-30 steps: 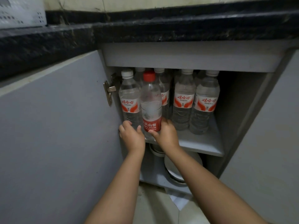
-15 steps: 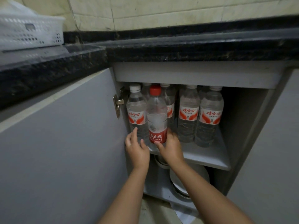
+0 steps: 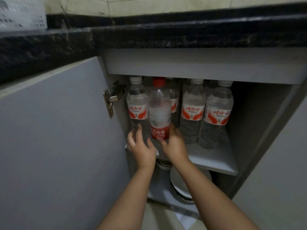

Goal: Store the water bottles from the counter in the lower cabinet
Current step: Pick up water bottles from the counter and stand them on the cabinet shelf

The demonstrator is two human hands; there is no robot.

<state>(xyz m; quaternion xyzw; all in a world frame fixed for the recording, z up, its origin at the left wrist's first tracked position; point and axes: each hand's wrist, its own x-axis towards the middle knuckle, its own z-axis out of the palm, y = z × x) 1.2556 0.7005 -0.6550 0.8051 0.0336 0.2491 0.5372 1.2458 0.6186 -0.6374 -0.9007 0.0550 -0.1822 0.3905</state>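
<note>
Red-capped bottle (image 3: 159, 110) stands upright on the cabinet shelf (image 3: 214, 161), at the front edge, long axis vertical, directly ahead of both my hands. My right hand (image 3: 173, 143) grips its red label low down, thumb on the near face, fingers curled round the right side. My left hand (image 3: 141, 146) is just beside it on the left, fingers spread and relaxed, tips against the lower part of the white-capped bottle (image 3: 137, 108) next to it; holding nothing. Right hand is the one on the bottle. Other white-capped bottles fill the row behind and to the right. Judgement: next move is a short push straight back, away from me, into the gap between neighbours, keeping it upright
</note>
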